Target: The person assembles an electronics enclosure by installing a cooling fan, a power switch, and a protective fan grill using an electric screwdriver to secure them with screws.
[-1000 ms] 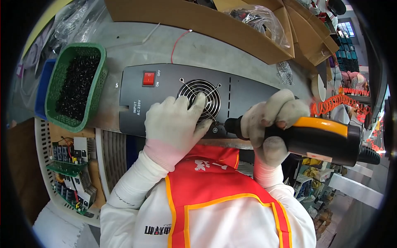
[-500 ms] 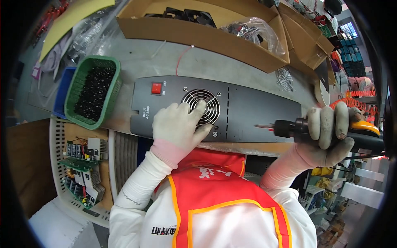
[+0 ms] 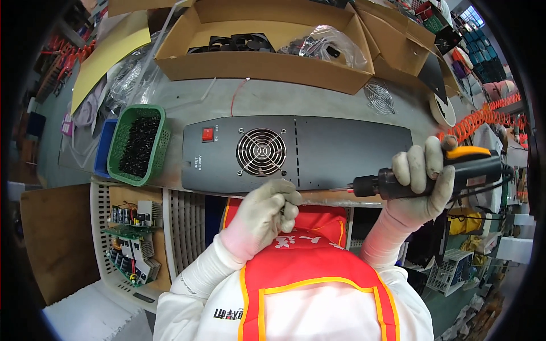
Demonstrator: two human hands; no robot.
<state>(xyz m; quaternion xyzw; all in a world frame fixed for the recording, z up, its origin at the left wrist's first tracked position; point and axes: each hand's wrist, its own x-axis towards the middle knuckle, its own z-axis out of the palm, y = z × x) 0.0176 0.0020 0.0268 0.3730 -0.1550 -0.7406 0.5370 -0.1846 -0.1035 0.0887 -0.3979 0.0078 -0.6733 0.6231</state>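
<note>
A dark grey metal panel lies on the bench, with a red rocker switch and a round wire fan guard on it. My left hand, in a whitish glove, is closed just off the panel's near edge. Something small and dark shows between its fingers, too small to name. In my right hand, also gloved, is a black electric screwdriver with an orange lever. Its bit points left, above the panel's near right edge and apart from the fan guard.
At the left stand a green basket of small black screws and a blue bin. Behind the panel is a cardboard box with black fans. A loose fan guard lies right. Circuit boards sit in a white crate.
My left hand has left the fan guard, drawn back toward me and closed. The screwdriver has shifted slightly down and left in the picture. The view has also shifted.
</note>
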